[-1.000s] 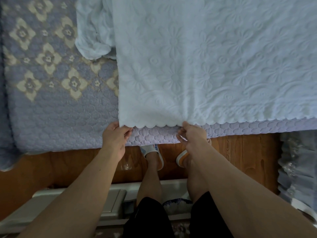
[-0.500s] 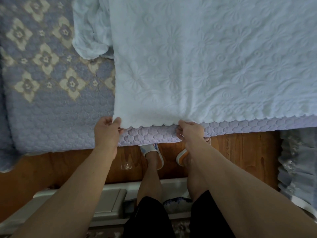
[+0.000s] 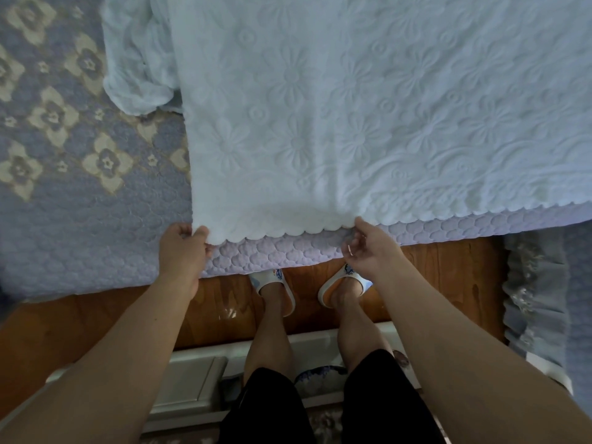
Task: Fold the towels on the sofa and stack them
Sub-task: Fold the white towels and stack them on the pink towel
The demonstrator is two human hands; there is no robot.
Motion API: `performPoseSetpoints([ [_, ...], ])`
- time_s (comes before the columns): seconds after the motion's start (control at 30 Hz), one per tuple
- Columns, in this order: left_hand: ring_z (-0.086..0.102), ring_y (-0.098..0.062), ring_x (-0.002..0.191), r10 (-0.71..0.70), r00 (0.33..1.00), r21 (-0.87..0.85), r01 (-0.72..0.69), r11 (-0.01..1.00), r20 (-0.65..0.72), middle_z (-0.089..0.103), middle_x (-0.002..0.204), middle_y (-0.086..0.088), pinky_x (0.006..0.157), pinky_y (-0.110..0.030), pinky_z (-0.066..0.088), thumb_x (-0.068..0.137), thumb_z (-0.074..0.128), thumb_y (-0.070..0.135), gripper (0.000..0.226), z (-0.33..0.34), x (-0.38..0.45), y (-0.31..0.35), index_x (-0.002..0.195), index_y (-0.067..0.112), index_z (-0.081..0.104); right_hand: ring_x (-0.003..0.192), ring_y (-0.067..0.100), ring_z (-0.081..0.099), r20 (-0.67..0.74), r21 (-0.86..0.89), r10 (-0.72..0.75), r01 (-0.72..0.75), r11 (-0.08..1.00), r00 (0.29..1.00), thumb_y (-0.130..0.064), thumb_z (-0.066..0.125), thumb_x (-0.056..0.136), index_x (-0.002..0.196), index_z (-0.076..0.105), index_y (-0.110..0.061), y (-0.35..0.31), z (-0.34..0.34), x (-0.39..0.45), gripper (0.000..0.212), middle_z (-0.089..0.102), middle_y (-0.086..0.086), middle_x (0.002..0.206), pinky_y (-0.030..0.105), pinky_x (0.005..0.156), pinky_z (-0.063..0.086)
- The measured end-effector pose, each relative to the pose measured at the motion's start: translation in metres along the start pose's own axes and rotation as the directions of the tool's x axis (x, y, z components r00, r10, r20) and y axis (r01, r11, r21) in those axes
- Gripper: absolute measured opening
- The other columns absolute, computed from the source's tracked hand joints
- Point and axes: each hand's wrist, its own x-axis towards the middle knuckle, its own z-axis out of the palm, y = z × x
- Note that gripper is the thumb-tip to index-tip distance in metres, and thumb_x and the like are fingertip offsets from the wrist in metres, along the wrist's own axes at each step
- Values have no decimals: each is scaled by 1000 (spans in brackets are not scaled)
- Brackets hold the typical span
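Head view: our left hand [image 3: 181, 248] pinches the white towel [image 3: 352, 123] corner at 7 o'clock; our right hand [image 3: 368, 248] pinches its scalloped edge over the sofa [image 3: 80, 203] front.

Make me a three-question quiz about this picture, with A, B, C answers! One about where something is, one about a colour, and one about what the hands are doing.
1. Where is the crumpled towel?
A. On the floor
B. On the sofa cover, at the spread towel's left edge
C. On the person's lap

2. What colour is the sofa cover?
A. Red
B. Green
C. Lilac-blue with beige flowers

3. What is the left hand doing?
A. Pinching the spread towel's near left corner
B. Resting on a knee
C. Holding a slipper

Answers: 1 B, it lies bunched there on the cover. 2 C, the quilted pattern shows it. 3 A, thumb and fingers grip the scalloped corner; the right hand pinches the same edge.
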Motion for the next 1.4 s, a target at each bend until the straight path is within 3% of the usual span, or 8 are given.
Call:
performPoseSetpoints([
  [0.13, 69, -25, 95, -21, 1000, 74, 23, 997, -16, 68, 111, -10, 85, -41, 58, 97, 63, 21, 9, 3, 4, -2, 104, 17, 59, 61, 14, 57, -268, -241, -263, 200, 950, 927, -27, 73, 89, 93, 71, -17, 7, -7, 10, 11, 64, -1, 69, 32, 70, 55],
  [0.3, 68, -19, 75, -37, 998, 119, 42, 992, -45, 71, 106, -14, 62, -28, 53, 97, 60, 23, 25, 8, 2, 3, 113, 4, 63, 64, 23, 61, -199, -464, -334, 212, 860, 921, -26, 68, 90, 76, 68, -13, 8, -2, 12, 19, 63, 5, 62, 39, 71, 57],
  [0.5, 66, -19, 92, -190, 964, -128, 215, 968, 188, 72, 107, -7, 76, -28, 54, 96, 66, 20, 16, 8, -22, 34, 110, 12, 67, 74, 22, 60, -109, -89, -22, 12, 996, 994, -16, 58, 87, 88, 60, -11, -4, -2, -5, 5, 55, 6, 73, 35, 75, 56],
  [0.63, 62, -25, 124, -99, 888, -415, 306, 857, 450, 66, 133, -8, 106, -43, 47, 97, 53, 5, 39, -11, -56, 70, 136, 6, 57, 105, 29, 68, 201, -47, 242, -237, 970, 949, -63, 64, 85, 114, 63, -6, 7, -5, -23, 64, 71, 11, 111, 50, 99, 51],
  [0.8, 57, -29, 130, 31, 840, -551, 327, 768, 541, 59, 141, -10, 107, -43, 46, 100, 37, 4, 47, -30, -75, 112, 145, 7, 47, 119, 30, 64, 462, 420, -83, -135, 898, 883, -53, 60, 94, 132, 59, -7, -28, 0, -37, 60, 67, 12, 128, 45, 106, 48],
  [1.03, 62, -27, 125, 123, 862, -639, 261, 724, 491, 62, 137, -11, 103, -41, 52, 96, 40, -1, 48, -21, -71, 141, 142, 3, 50, 95, 28, 73, 162, 310, -262, 203, 929, 951, -14, 61, 99, 115, 64, -2, -138, 2, -44, 21, 73, 14, 113, 40, 65, 61],
  [1.17, 73, -14, 95, 38, 943, -530, 153, 834, 332, 77, 102, 0, 75, -27, 60, 93, 47, -1, 32, -3, -63, 119, 99, 14, 74, 90, 25, 75, 92, 243, -384, 353, 903, 919, -9, 67, 93, 115, 65, -2, -141, -9, -31, 23, 76, 13, 101, 41, 73, 62],
  [1.4, 67, -8, 109, -81, 889, -542, 345, 766, 451, 64, 112, -3, 82, -17, 54, 99, 53, 1, 15, 17, -44, 89, 108, 6, 63, 101, 25, 72, 86, 61, -277, 273, 960, 957, -22, 74, 89, 117, 66, -7, -104, -25, 14, 32, 74, 9, 111, 41, 83, 61],
])
